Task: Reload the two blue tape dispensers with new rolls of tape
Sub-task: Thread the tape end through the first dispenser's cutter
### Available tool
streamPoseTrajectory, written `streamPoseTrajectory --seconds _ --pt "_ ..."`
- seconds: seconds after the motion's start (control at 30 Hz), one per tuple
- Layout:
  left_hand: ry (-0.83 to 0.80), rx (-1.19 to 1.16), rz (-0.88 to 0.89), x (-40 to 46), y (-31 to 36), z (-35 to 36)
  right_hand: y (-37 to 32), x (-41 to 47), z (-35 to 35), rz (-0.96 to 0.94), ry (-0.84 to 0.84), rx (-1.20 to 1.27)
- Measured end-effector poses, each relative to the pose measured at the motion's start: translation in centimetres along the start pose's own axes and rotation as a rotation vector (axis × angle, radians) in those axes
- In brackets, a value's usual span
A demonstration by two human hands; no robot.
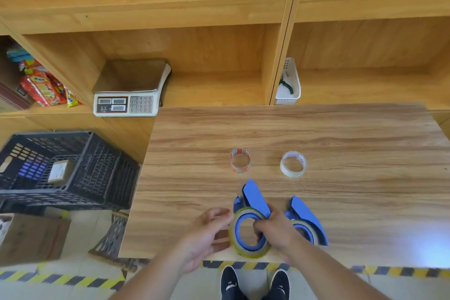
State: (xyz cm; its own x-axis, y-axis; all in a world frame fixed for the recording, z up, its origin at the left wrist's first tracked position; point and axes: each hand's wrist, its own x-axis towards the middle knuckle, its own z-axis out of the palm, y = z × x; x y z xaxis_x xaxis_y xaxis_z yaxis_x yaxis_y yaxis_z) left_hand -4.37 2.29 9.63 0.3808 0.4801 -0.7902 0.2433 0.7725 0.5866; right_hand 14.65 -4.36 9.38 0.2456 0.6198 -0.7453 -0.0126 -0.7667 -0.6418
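Nearest of all are the person's black shoes [254, 284], planted on the floor at the table's [292, 134] near edge. Just above them the two hands work at the left blue dispenser [253, 198]. The right hand [272, 229] has its fingers [259, 228] curled through the hollow of the blue hub, pinching the ring from inside. The left hand [207, 234] is cupped with fingers loosely spread, its fingertips touching the outer rim of the yellowish tape roll [252, 251] that sits around that hub. Behind the right hand's knuckles stands the second blue dispenser [308, 214], also carrying a roll of tape [309, 228]. Well beyond the fingertips, farther up the table, lie a red-printed empty core [240, 161] and a pale core [293, 163] with hardly any tape, apart from each other.

It looks as though both new rolls are already mounted, and the step in hand is seating or threading the left one. Next, I judge, the tape's loose end must be found and drawn forward toward the blade, which wants a fine pinch from the left fingertips while the right hand steadies the hub.
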Motion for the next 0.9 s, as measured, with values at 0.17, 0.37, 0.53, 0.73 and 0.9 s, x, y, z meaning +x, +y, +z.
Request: streamPoseTrajectory --seconds 0.17,0.37,0.53,0.73,0.9 --pt "0.032 -0.009 -0.030 2.5 -2.9 -1.3 1.1 1.8 2.2 0.102 -0.018 -0.037" --pt "0.057 -0.005 -0.064 5.6 -5.2 -3.4 3.0 4.6 3.9 0.152 -0.003 -0.198" --pt "0.090 0.006 -0.104 8.3 -6.7 -4.3 5.3 7.7 4.7 0.089 0.021 -0.364" --pt "0.113 0.055 -0.119 10.4 -7.4 -4.8 4.2 8.1 5.6 0.014 0.067 -0.417" --pt "0.134 0.107 -0.141 11.6 -8.0 -4.8 5.1 9.3 5.8 0.011 0.074 -0.462"
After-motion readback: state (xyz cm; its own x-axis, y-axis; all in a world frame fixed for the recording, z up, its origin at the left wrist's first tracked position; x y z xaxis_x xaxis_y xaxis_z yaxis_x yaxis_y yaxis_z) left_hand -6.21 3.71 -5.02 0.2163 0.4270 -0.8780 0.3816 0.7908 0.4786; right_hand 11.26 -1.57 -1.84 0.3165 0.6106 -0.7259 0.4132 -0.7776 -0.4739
